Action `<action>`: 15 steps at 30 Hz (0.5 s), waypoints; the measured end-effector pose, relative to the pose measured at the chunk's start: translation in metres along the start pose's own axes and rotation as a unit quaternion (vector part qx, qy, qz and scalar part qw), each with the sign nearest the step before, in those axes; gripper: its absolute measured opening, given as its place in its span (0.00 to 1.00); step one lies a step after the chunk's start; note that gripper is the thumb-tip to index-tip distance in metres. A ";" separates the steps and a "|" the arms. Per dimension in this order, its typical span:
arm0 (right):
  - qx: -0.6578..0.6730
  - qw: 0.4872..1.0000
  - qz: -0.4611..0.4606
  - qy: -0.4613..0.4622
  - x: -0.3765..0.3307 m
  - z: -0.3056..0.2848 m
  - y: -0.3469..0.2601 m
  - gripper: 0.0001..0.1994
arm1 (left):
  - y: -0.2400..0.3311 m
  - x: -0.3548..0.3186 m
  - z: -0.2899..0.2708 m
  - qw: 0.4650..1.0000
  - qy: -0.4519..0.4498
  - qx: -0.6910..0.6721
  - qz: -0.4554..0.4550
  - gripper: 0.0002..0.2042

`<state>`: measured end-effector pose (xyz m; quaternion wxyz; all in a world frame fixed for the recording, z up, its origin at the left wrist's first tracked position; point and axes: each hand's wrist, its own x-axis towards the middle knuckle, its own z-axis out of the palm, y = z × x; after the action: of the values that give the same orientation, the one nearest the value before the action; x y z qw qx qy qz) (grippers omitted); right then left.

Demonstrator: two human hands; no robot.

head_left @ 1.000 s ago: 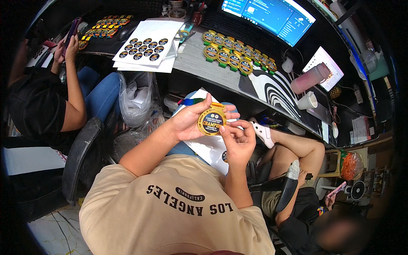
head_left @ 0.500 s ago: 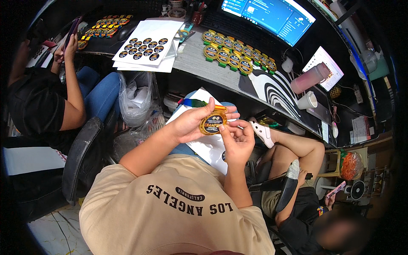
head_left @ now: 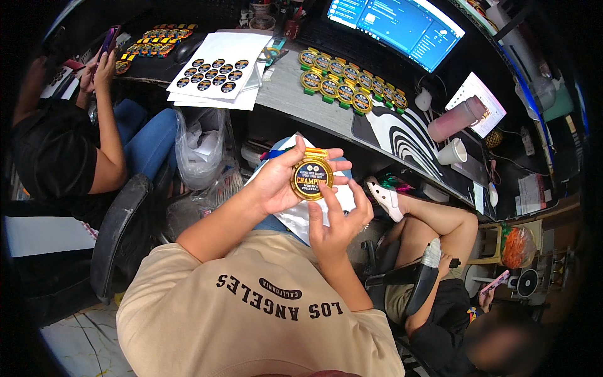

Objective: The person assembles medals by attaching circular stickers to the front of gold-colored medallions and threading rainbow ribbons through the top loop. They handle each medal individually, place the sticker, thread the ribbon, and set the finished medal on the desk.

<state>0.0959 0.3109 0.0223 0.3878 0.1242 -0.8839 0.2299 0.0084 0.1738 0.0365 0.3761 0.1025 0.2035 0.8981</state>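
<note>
My left hand [head_left: 281, 182] cradles a round gold medal [head_left: 311, 177] with a dark printed centre, thumb along its top edge. My right hand [head_left: 336, 220] sits just below it, index finger pressed onto the medal's lower face, other fingers spread. Both hands hover above a white sheet [head_left: 301, 213] on my lap. On the grey desk [head_left: 295, 103] ahead lie two rows of similar gold-and-green medals [head_left: 348, 88]. A stack of white sticker sheets [head_left: 220, 69] with dark round stickers rests on the desk's left part.
A person in black [head_left: 56, 157] sits at left holding a phone. Another person [head_left: 433, 264] sits at right, a shoe raised near my hands. A plastic bag [head_left: 201, 151] hangs under the desk. A monitor [head_left: 396, 28], pink bottle [head_left: 455, 119] and white cup [head_left: 453, 151] stand further back.
The medal has stayed in my left hand and tilted flatter toward me. My right hand's finger moved from the medal's side onto its lower face.
</note>
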 end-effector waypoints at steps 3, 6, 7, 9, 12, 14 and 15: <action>-0.055 0.997 0.027 -0.056 0.004 0.000 0.003 0.22 | -0.001 0.000 0.000 1.000 0.004 0.010 0.009 0.36; -0.034 0.995 0.025 -0.088 0.008 0.004 0.004 0.22 | -0.006 0.001 0.001 1.000 0.010 -0.001 -0.022 0.35; -0.041 0.994 0.016 -0.102 0.008 0.005 0.003 0.22 | -0.007 0.002 0.001 0.999 0.027 -0.007 -0.042 0.35; -0.016 0.995 0.003 -0.103 0.007 0.007 -0.001 0.22 | -0.007 0.002 0.001 0.999 0.027 -0.033 -0.026 0.34; 0.001 0.993 -0.001 -0.114 0.000 0.004 -0.004 0.22 | -0.004 0.004 -0.003 0.998 0.001 -0.065 -0.010 0.34; 0.003 0.994 -0.006 -0.109 -0.001 -0.002 0.000 0.21 | -0.005 0.005 -0.006 0.996 -0.009 -0.087 -0.019 0.34; 0.003 0.994 -0.009 -0.106 -0.001 -0.005 0.004 0.20 | -0.005 0.004 -0.007 0.995 -0.002 -0.095 -0.025 0.34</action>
<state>0.0981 0.3169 0.0236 0.2933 0.1572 -0.9182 0.2150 0.0064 0.1781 0.0284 0.4072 0.0634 0.1190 0.9034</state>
